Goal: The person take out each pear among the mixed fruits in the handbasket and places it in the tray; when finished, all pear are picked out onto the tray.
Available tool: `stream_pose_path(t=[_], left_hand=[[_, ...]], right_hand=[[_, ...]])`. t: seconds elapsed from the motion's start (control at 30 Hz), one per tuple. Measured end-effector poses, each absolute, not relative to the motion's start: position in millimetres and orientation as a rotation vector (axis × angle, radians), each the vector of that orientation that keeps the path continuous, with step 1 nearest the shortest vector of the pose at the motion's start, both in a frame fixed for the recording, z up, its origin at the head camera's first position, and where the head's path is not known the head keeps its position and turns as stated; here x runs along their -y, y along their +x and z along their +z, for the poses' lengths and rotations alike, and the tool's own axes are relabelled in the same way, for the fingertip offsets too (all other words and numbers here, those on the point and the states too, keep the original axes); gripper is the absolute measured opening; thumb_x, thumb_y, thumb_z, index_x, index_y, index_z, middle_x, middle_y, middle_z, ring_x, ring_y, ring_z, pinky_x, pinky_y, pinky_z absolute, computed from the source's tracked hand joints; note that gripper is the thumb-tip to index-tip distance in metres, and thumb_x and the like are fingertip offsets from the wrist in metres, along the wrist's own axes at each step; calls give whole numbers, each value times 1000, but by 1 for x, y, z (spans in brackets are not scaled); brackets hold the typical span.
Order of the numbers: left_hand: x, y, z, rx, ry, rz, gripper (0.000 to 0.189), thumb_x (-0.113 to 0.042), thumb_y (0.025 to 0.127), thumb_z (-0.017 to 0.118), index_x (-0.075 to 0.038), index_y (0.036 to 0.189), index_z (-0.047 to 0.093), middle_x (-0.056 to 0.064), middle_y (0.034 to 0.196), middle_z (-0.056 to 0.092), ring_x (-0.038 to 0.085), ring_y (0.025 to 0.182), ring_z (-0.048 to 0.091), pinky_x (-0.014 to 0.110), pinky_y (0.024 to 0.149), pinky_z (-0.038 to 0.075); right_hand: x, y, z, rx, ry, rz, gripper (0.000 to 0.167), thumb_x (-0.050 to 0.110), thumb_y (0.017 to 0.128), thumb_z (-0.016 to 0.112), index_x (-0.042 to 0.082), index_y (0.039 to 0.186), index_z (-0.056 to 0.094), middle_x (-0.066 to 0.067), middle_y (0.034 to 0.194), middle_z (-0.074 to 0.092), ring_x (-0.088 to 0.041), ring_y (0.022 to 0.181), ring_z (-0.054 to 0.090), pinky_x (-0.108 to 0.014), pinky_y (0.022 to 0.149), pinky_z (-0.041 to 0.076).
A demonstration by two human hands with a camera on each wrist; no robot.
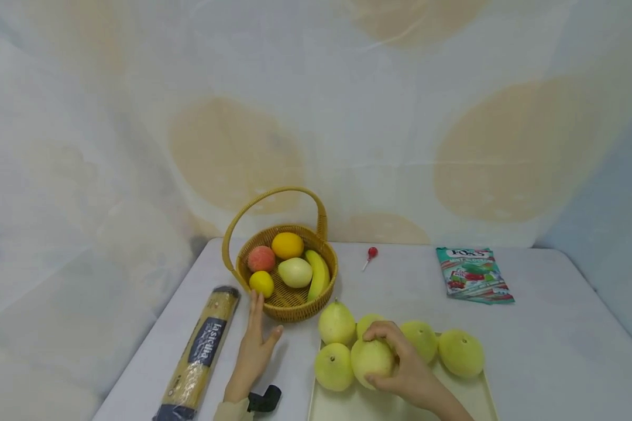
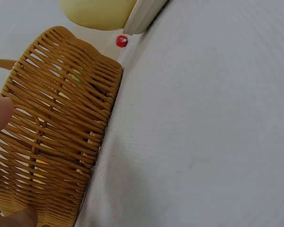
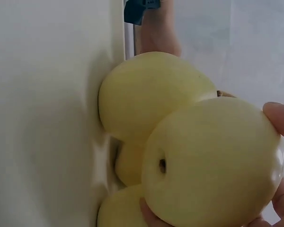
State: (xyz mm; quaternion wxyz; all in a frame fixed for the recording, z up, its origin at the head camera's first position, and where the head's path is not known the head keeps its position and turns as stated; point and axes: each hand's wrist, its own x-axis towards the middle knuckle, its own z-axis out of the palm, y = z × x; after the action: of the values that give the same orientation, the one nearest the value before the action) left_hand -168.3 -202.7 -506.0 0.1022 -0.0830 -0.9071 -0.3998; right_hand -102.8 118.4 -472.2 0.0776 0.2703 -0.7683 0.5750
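My right hand (image 1: 408, 374) grips a round yellow-green pear (image 1: 372, 359), thumb on one side and fingers curled over the other. In the right wrist view that pear (image 3: 213, 161) is close up, its dark blossom end showing and another pear (image 3: 151, 92) right behind it. Several more pears (image 1: 333, 366) lie on the cream tray (image 1: 400, 408). My left hand (image 1: 254, 351) reaches out with straight fingers, fingertips at the near left side of a wicker basket (image 1: 289, 314). The basket's woven wall (image 2: 57, 127) fills the left of the left wrist view.
Inside the basket are a peach (image 1: 261, 258), an orange (image 1: 287, 245), a lemon (image 1: 261, 283), a pale pear (image 1: 295, 272) and a banana (image 1: 318, 275). A spaghetti pack (image 1: 202, 351) lies at left, a red lollipop (image 1: 372, 253) behind the tray, a candy bag (image 1: 475, 275) at back right.
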Motion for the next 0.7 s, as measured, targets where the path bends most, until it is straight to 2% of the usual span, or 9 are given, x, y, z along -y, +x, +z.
stream_pose_path(t=[0.2,0.3,0.37,0.5,0.7], left_hand=[[203,-168,-505,2667,-245,-1179,84,-26,96,60,-14,157,5,11,165,-6,49,145,13,71,107,27],[203,-168,-505,2675,-240,-1176,83,-27,96,60,-15,158,5,10,165,-6,48,145,13,70,108,26],[204,-168,-504,2680,-236,-1176,84,-27,96,60,-15,158,5,10,165,-6,48,146,14,70,108,26],[203,-168,-504,2678,-231,-1181,84,-27,96,60,-16,158,5,10,165,-5,47,146,13,69,109,25],[202,-169,-507,2675,-222,-1195,84,-26,95,61,-16,158,6,8,165,-5,47,146,13,68,110,24]], right_hand=[[-120,-103,-479,2371,788,1827,28,12,78,78,16,98,59,-16,111,61,-7,108,56,-12,98,43],[-120,-104,-485,2356,820,1849,22,10,81,76,14,95,59,-18,108,62,-12,104,60,-13,95,47],[-121,-104,-486,2369,815,1862,22,11,81,76,13,95,59,-19,108,62,-12,104,60,-14,95,47],[-123,-103,-481,2475,760,1894,21,18,83,75,16,98,61,-17,113,61,-2,107,55,-15,95,44],[-127,-104,-471,2554,864,1761,23,23,87,71,18,107,62,-3,111,64,0,107,55,-19,93,49]])
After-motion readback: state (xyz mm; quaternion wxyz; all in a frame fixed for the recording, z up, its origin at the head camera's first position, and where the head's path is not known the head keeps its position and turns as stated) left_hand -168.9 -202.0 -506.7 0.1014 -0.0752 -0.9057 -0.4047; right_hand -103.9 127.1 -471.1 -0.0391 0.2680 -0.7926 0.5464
